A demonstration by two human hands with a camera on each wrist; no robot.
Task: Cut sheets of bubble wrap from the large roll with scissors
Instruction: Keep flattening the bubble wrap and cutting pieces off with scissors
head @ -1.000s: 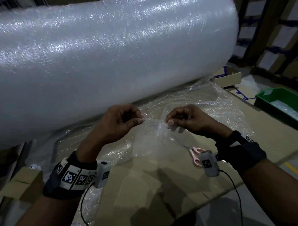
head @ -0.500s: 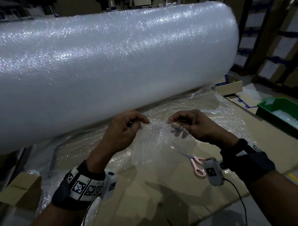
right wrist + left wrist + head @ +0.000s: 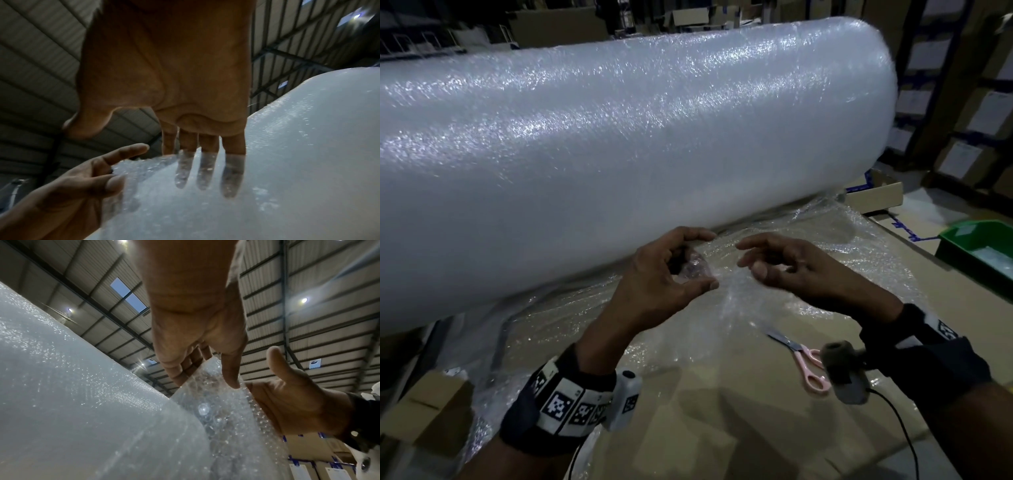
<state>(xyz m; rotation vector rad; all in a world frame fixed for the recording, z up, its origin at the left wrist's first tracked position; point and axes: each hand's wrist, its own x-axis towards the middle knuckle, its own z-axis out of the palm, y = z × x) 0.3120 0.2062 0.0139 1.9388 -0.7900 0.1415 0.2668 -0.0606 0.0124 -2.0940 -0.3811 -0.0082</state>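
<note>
Bubble wrap [image 3: 726,294] bunches in the curled left hand [image 3: 664,274]. Right hand [image 3: 798,270] hovers beside it, fingers loosely spread, gripping nothing.

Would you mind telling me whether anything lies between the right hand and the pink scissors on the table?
Nothing solid: the scissors lie uncovered on the cardboard below the right hand, beside the loose bubble wrap.

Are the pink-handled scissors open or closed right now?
Closed, as far as shows: the scissors lie on the cardboard table, untouched, their blades together in one dark point. The right wrist camera hides part of the handles.
</note>
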